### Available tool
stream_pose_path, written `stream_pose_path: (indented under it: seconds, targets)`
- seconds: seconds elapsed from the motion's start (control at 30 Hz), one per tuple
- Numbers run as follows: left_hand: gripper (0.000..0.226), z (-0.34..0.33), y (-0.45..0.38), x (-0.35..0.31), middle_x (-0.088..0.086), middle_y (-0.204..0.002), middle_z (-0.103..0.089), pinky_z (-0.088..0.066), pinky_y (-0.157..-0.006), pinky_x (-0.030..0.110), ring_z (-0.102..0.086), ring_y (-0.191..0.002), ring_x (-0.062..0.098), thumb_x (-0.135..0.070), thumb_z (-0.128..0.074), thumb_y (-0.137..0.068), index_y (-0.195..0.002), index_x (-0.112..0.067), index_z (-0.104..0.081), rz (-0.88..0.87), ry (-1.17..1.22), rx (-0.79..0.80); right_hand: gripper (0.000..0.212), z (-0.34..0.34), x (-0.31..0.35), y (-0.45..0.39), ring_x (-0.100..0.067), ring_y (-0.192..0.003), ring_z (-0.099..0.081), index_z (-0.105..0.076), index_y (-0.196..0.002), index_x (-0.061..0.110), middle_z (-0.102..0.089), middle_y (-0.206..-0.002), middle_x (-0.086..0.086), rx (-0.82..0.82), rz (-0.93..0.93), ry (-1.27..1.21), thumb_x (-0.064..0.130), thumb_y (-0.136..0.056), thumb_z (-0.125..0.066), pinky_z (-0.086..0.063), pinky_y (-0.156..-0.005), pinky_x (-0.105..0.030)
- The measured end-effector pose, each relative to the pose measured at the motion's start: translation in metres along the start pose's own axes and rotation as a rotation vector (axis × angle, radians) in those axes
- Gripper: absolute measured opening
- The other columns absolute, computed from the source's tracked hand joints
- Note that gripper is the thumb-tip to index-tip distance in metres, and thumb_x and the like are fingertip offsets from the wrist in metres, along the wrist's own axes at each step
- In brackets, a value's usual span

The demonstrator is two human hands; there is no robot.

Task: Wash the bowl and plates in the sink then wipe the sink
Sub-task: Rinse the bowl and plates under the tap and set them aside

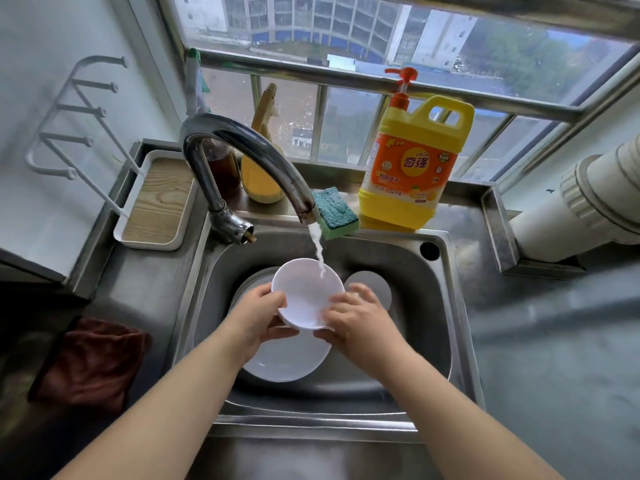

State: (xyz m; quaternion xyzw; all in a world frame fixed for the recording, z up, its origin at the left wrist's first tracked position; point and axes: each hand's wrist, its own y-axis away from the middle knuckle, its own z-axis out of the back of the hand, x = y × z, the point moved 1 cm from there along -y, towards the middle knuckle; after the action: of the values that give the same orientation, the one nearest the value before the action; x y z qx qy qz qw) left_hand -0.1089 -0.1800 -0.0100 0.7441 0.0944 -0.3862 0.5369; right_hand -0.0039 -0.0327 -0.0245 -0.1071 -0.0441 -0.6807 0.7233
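Observation:
A small white bowl is tilted under the running tap, and water streams into its far rim. My left hand grips the bowl's left edge, thumb inside the rim. My right hand holds the right edge, with fingers lying inside the bowl. Below them, in the steel sink, lies a white plate. Another plate's rim shows behind on the left, and a smaller round white plate sits at the right, partly hidden by my right hand.
A green and blue sponge and a yellow dish soap bottle stand on the ledge behind the sink. A brown cloth lies on the counter at left. A wooden tray with a white rack sits at back left.

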Motion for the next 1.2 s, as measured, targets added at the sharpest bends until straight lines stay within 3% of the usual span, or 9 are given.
stream_pose_path:
  seconds: [0.17, 0.27, 0.37, 0.47, 0.6, 0.8, 0.97, 1.07, 1.2]
  targets:
    - [0.035, 0.003, -0.002, -0.005, 0.015, -0.098, -0.057, -0.056, -0.060, 0.031, -0.059, -0.081, 0.029, 0.002, -0.040, -0.087, -0.113, -0.011, -0.058, -0.014, 0.011, 0.066, 0.009, 0.007, -0.001, -0.001, -0.014, -0.077, -0.069, -0.072, -0.065, 0.024, -0.070, -0.070, 0.010, -0.082, 0.052, 0.069, 0.032, -0.069, -0.069, -0.032, -0.102, -0.035]
    - [0.044, -0.011, -0.004, 0.007, 0.013, -0.097, -0.059, -0.056, -0.060, 0.027, -0.061, -0.075, 0.022, 0.007, -0.040, -0.086, -0.126, -0.009, -0.049, -0.058, 0.184, 0.032, 0.017, 0.000, 0.021, -0.010, -0.019, -0.050, -0.060, -0.066, -0.057, 0.019, -0.062, -0.052, 0.004, -0.078, -0.078, -0.058, 0.014, -0.056, -0.082, -0.052, -0.066, -0.023]
    - [0.049, -0.020, -0.001, 0.014, 0.012, -0.097, -0.060, -0.056, -0.062, 0.031, -0.063, -0.072, 0.019, 0.009, -0.040, -0.084, -0.125, -0.015, -0.051, -0.076, 0.253, 0.054, 0.025, -0.003, 0.034, -0.014, -0.021, -0.044, -0.054, -0.061, -0.058, 0.016, -0.057, -0.048, 0.002, -0.088, -0.183, -0.150, 0.006, -0.052, -0.084, -0.044, -0.047, -0.019]
    - [0.051, -0.012, 0.000, 0.004, 0.013, -0.100, -0.057, -0.056, -0.057, 0.033, -0.058, -0.082, 0.026, 0.009, -0.036, -0.081, -0.123, -0.013, -0.053, -0.046, 0.181, 0.066, 0.018, 0.000, 0.018, -0.008, -0.021, -0.065, -0.063, -0.065, -0.066, 0.017, -0.065, -0.064, 0.003, -0.118, -0.062, -0.126, 0.031, -0.078, -0.066, -0.048, -0.078, -0.029]
    - [0.060, 0.004, 0.002, -0.004, 0.015, -0.105, -0.056, -0.057, -0.063, 0.036, -0.057, -0.092, 0.030, -0.003, -0.047, -0.063, -0.120, -0.017, -0.056, -0.004, 0.133, 0.223, 0.031, 0.013, -0.001, -0.004, -0.015, -0.094, -0.067, -0.072, -0.073, 0.021, -0.072, -0.083, 0.008, -0.067, 0.017, 0.024, 0.047, -0.078, -0.056, -0.029, -0.107, -0.037]
    - [0.028, -0.026, 0.006, 0.018, 0.011, -0.083, -0.062, -0.056, -0.059, 0.024, -0.065, -0.064, 0.013, 0.004, -0.056, -0.081, -0.106, -0.010, -0.056, -0.120, 0.448, 0.088, 0.012, -0.006, 0.031, -0.013, -0.020, -0.063, -0.067, -0.071, -0.072, 0.014, -0.071, -0.065, 0.001, -0.070, -0.182, -0.198, 0.005, -0.064, -0.075, -0.049, -0.092, -0.033]
    - [0.027, -0.015, 0.008, 0.014, 0.013, -0.086, -0.062, -0.056, -0.063, 0.027, -0.061, -0.075, 0.020, 0.004, -0.039, -0.091, -0.099, -0.010, -0.060, -0.097, 0.290, 0.017, 0.011, -0.004, 0.012, -0.002, -0.017, -0.087, -0.068, -0.073, -0.079, 0.017, -0.073, -0.084, 0.005, -0.087, -0.050, -0.149, 0.027, -0.077, -0.070, -0.044, -0.100, -0.034]
    - [0.038, -0.004, 0.002, 0.008, 0.012, -0.101, -0.060, -0.056, -0.063, 0.026, -0.059, -0.084, 0.022, 0.000, -0.043, -0.091, -0.122, -0.015, -0.057, -0.089, 0.199, 0.038, 0.024, 0.005, -0.007, 0.002, -0.015, -0.098, -0.066, -0.073, -0.076, 0.023, -0.072, -0.087, 0.010, -0.093, -0.014, 0.045, 0.038, -0.080, -0.055, -0.035, -0.104, -0.037]
    - [0.054, -0.017, -0.002, 0.014, 0.010, -0.103, -0.061, -0.057, -0.063, 0.024, -0.063, -0.081, 0.020, -0.001, -0.053, -0.090, -0.141, -0.015, -0.039, -0.098, 0.358, 0.000, 0.012, 0.001, 0.007, -0.008, -0.017, -0.068, -0.067, -0.070, -0.066, 0.019, -0.070, -0.067, 0.006, -0.107, -0.096, -0.045, 0.013, -0.061, -0.078, -0.043, -0.092, -0.028]
